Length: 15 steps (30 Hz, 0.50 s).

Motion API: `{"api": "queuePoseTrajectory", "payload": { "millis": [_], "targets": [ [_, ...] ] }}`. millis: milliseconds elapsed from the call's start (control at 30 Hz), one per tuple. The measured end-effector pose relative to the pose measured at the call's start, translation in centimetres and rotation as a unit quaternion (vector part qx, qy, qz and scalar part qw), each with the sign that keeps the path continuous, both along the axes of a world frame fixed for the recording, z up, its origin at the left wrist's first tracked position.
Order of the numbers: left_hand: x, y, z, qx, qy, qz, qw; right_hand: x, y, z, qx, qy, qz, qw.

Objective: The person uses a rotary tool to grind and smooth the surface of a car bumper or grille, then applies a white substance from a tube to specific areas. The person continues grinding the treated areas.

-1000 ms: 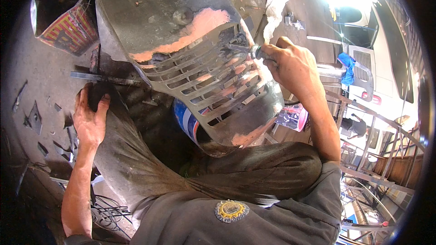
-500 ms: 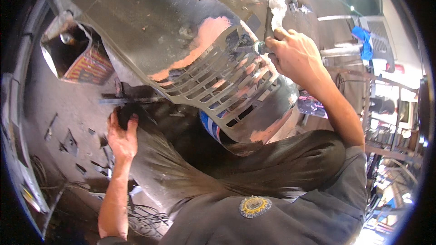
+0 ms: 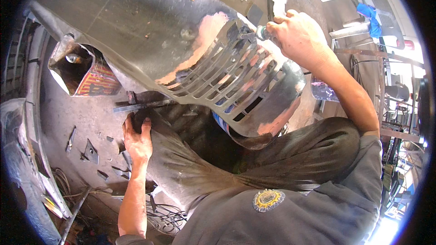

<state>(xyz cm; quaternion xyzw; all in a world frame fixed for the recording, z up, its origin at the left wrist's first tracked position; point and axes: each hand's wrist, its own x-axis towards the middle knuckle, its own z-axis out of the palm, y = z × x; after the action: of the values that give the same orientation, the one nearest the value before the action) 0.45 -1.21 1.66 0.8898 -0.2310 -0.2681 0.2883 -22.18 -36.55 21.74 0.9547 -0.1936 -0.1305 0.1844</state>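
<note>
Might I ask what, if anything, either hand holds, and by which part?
The right hand holds a tool by its handle end, mostly hidden. The left hand rests at the knee, apparently empty.

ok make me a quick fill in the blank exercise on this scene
The right hand grips a tool while the left hand rests on a bent ____.
The largest patch on the panel is ____ in colour.
The badge on the shirt has a bright ____ ring.
The open container is on the picture's ____ side.

Missing words: knee; pink; yellow; left.
</note>
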Motion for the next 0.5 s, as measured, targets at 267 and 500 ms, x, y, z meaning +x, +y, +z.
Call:
{"api": "queuePoseTrajectory", "payload": {
  "millis": [267,500],
  "targets": [
    [-0.16,-0.01,0.22,-0.001,-0.009,0.004,1.0,0.19,-0.4,-0.04,-0.011,0.03,0.009,0.999],
    [-0.01,0.0,-0.08,0.002,-0.01,0.004,1.0,0.1,-0.41,-0.18,-0.014,0.03,0.004,0.999]
  ]
}}
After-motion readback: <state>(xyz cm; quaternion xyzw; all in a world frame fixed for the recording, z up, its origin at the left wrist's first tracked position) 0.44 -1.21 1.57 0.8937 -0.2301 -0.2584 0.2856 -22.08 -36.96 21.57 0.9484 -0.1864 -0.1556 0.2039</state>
